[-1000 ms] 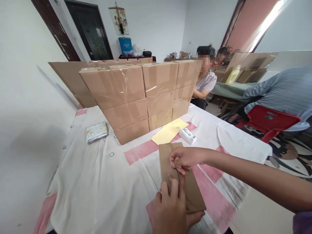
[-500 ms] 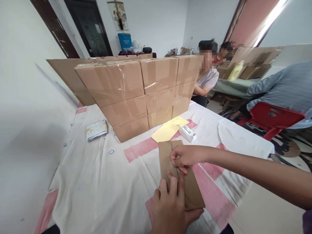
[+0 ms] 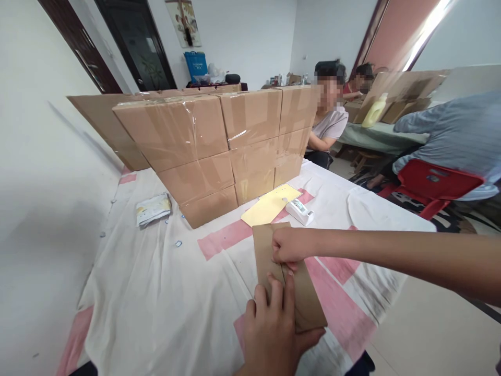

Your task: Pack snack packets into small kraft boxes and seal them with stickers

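A small flat brown cardboard box (image 3: 309,297) lies on the cloth in front of me, a seam running along its top. Across its near part spread the fingers of my left hand (image 3: 272,324), with the thumb against the near end, holding it. My right hand (image 3: 289,245) is curled into a fist and presses on the seam farther up. Whether anything is inside those fingers is hidden. Just beyond the box are a white tape dispenser (image 3: 299,212) and a yellow sheet (image 3: 270,205).
Taped cardboard boxes (image 3: 250,146) are stacked like a wall across the far side of the cloth-covered table (image 3: 176,303). A folded packet (image 3: 153,209) lies at left. Several people sit beyond, one on a red chair (image 3: 438,183) at right.
My right hand has closed from a loose pinch into a tighter fist on the seam, its forearm now more level. My left hand and the box stay in place; the view has shifted slightly.
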### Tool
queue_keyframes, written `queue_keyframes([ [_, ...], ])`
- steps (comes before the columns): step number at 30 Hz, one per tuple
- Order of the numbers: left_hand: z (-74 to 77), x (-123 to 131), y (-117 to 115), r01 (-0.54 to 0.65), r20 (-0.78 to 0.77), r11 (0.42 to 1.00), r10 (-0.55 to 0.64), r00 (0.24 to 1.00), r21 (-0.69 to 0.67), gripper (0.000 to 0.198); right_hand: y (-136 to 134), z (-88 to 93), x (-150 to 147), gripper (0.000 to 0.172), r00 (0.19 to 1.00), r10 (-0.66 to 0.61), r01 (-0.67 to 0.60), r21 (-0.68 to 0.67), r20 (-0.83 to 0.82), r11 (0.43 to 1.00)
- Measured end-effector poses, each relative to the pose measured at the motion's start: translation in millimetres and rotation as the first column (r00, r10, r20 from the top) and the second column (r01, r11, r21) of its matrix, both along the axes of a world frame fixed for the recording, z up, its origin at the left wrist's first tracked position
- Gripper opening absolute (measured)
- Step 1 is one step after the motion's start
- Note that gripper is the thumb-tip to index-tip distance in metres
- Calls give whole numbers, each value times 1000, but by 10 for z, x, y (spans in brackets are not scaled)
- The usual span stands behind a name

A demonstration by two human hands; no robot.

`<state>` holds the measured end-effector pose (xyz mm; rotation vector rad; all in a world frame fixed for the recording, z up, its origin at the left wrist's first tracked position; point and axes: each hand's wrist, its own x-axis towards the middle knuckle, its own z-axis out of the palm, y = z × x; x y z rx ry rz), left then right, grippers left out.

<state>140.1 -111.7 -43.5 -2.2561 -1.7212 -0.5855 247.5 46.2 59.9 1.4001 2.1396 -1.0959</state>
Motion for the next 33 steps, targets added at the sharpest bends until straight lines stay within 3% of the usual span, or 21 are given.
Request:
queue_keyframes([
  [7,-30,-9,-9,6,11,1000,-7,1000,27,95,20,94,-16,32,988,1,-6,37,154,999],
  [12,-32,-14,-3,21,7,999,-21,1000,44,96,106,214,272,37,958,-20,2,62,285,998],
  [16,-4,-29,8,36,13,999,-36,999,40,95,82,255,506,37,937,-57,3,158,344,987],
  [22,26,-86,7,66,-7,997,-65,998,32,95,-165,118,396,49,988,-38,-40,483,150,875],
  [28,-30,-119,26,119,12,988,-121,993,101,90,-103,-255,225,90,998,-13,54,692,-65,720],
  [33,-42,-160,191,290,-43,926,-288,957,240,76,-75,-490,260,104,964,3,179,653,-267,736],
])
